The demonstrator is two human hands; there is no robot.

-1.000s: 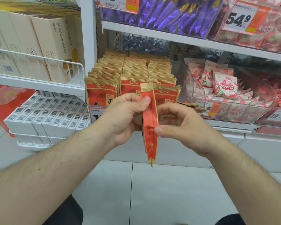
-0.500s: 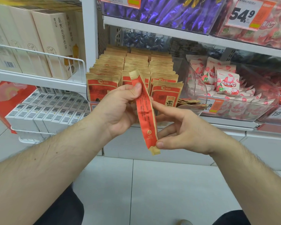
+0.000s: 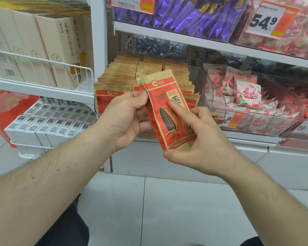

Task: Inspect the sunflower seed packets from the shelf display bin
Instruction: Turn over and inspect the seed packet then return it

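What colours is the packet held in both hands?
Red with tan kraft edges, dark seed picture; head view.

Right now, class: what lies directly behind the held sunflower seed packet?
Rows of matching packets in the display bin. The middle rows' fronts are covered by the held packet.

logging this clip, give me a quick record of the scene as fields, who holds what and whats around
setting: shop shelves, white tiled floor
held item: red and tan seed packet, front facing the camera, tilted
left hand: pinches the packet's upper left edge
right hand: holds the packet's lower part, one finger across the front
second packet: seems to sit behind the first, partly hidden
display bin: rows of matching packets standing upright behind the hands
right of bin: clear tub of pink and white sweets
left shelf: tall cream boxes
above: purple wrapped packs, price tag reading 54.9
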